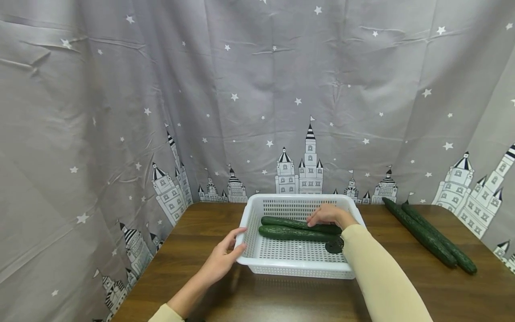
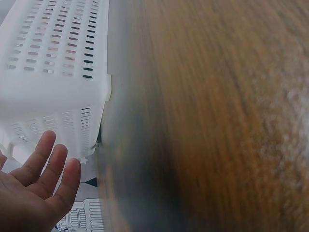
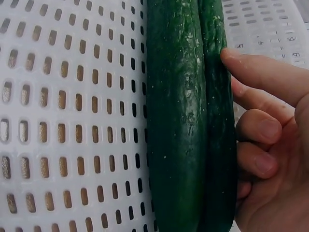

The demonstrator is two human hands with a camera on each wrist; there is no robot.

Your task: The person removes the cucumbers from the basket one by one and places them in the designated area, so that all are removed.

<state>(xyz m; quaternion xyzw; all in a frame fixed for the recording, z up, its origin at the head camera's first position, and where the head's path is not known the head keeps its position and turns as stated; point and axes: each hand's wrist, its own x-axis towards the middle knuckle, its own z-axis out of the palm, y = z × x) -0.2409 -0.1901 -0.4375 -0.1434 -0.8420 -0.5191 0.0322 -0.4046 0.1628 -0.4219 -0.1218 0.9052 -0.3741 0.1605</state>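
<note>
A white perforated plastic basket [image 1: 299, 264] stands on the table with two long green cucumbers lying side by side across it. My right hand [image 1: 327, 214] reaches into the basket over the far cucumber [image 1: 283, 221]. In the right wrist view, a fingertip presses on that cucumber's top edge while other fingers curl at its side. Closer to me is the thicker near cucumber [image 3: 176, 121], with no fingers around it. At the basket's left rim, my left hand [image 1: 223, 255] touches with thumb and forefinger; its other fingers [image 2: 54, 164] extend loosely beside the outer wall.
Two more cucumbers [image 1: 428, 232] lie together on the right side of the brown wooden table [image 1: 197, 237]. Behind the table hangs a grey curtain [image 1: 249, 103] printed with stars and castles. A small dark device [image 1: 335, 246] sits at my right wrist.
</note>
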